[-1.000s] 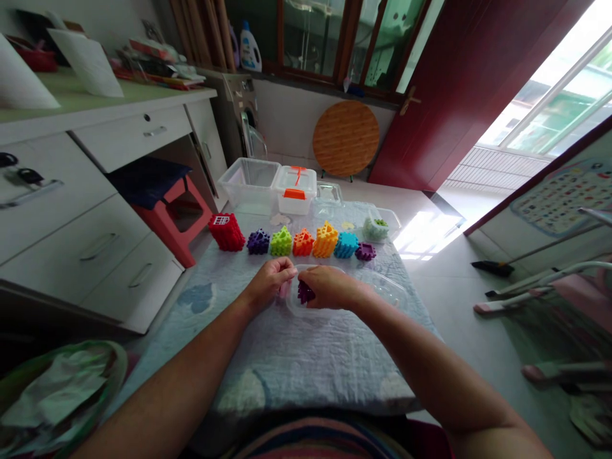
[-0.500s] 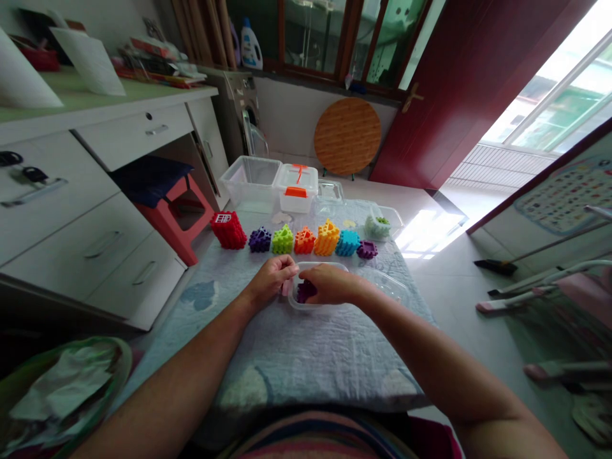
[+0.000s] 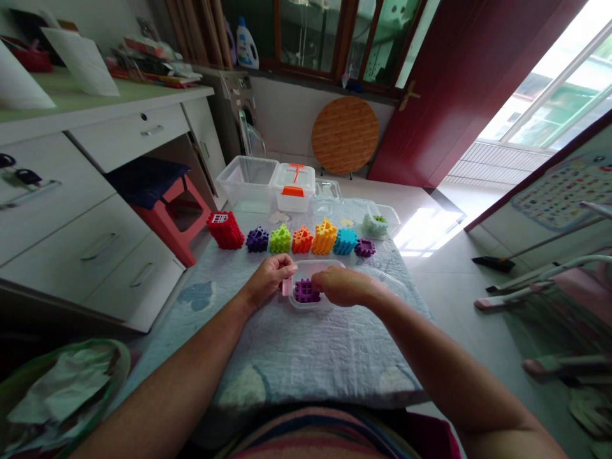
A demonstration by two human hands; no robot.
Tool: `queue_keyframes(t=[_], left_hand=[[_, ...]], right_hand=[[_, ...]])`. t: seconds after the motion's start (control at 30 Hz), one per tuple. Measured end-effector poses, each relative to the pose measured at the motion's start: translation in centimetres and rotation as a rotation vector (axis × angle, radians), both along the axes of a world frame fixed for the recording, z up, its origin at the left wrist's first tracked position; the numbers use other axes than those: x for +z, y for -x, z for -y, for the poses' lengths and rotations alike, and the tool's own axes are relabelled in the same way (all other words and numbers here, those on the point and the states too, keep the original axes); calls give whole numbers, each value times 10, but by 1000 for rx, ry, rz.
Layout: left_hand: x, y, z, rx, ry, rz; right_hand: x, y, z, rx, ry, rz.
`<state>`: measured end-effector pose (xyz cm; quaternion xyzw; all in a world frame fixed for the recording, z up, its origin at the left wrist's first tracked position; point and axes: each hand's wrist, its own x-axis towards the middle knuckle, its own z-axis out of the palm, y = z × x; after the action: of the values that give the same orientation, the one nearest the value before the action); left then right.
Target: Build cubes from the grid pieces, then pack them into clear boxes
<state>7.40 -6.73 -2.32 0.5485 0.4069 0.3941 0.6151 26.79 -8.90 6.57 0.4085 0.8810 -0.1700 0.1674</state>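
Observation:
A small clear plastic box [image 3: 329,262] with a pink clip at its left side stands on the cloth-covered table. My left hand [image 3: 273,275] is closed on its left edge by the clip. Inside the box sits a purple building block [image 3: 306,291] with a grid face. Over the box is my right hand [image 3: 342,285], its fingers curled at the block's right edge; what they hold, if anything, is hidden. Behind the box runs a row of interlocking blocks: red [image 3: 225,231], dark purple [image 3: 257,239], lime green [image 3: 280,239], orange [image 3: 302,240], yellow [image 3: 324,237], blue [image 3: 345,241] and purple [image 3: 365,248].
At the table's far end stand a large clear bin [image 3: 248,185] and a lidded box with orange latches [image 3: 295,189]. A small tub with green pieces [image 3: 375,225] is at the back right. A clear lid [image 3: 389,280] lies right of the box, partly under my right forearm.
My right hand has shifted slightly right, uncovering more of the purple block in the box. My left hand stays at the box's edge. The whole view has shifted a little.

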Motion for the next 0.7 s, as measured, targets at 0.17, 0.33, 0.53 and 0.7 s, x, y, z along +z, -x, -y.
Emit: queue_keyframes(t=[0.17,0.33,0.53,0.7], left_hand=[[1,0,-1,17,-26,-3],[3,2,0,17,-13,-14],[9,13,-3,-161,124,-24],[6,17,-5,-153,133,-5]], right_hand=[[-3,5,-1,6,13,-25],[8,-10,3,-81,-112,-156],[-4,-32,-6,-272,-358,-304],[-17,-38,-2,-337,-271,-298]])
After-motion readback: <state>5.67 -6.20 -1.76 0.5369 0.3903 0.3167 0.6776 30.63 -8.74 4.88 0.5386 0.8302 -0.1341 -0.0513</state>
